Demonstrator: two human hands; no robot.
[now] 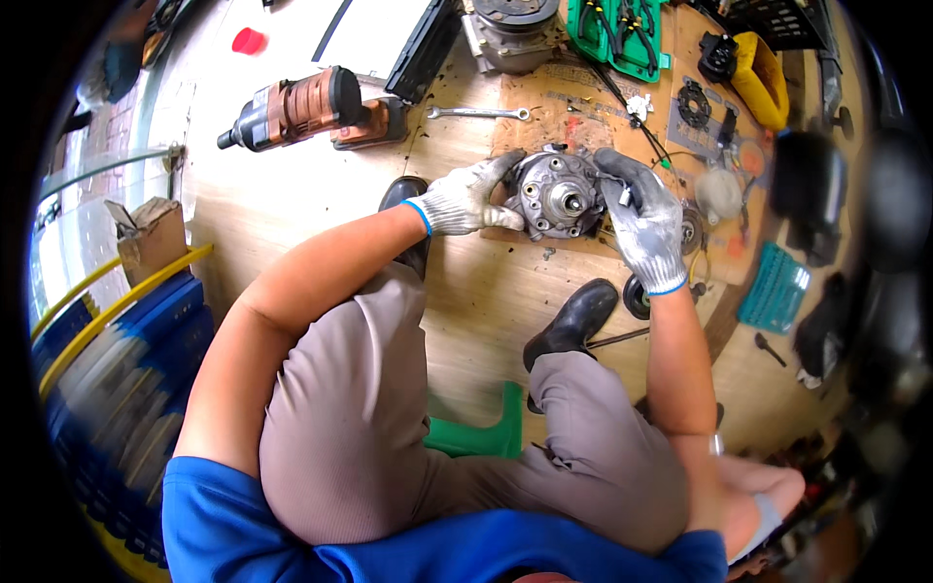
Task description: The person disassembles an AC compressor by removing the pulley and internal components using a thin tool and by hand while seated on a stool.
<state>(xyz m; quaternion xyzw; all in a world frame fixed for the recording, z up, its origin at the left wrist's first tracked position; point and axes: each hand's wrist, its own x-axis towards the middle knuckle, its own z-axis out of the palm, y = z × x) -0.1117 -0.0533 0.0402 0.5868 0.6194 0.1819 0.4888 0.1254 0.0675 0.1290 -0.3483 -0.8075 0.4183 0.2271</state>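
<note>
A round grey metal compressor stands on brown cardboard between my two gloved hands, its shaft end facing up. My left hand grips the housing's left side, with thumb and fingers spread along the rim. My right hand is closed against the right side, fingertips at its upper edge. Near the right thumb shows a small silvery piece, too small to name. Both gloves are white knit with grey, soiled fingers. Just above the compressor lies a combination wrench.
A cordless impact wrench lies at upper left. Behind the compressor are another compressor and a green tool case. A yellow cut-open jug, loose parts and a teal tray lie right. A green stool is under me.
</note>
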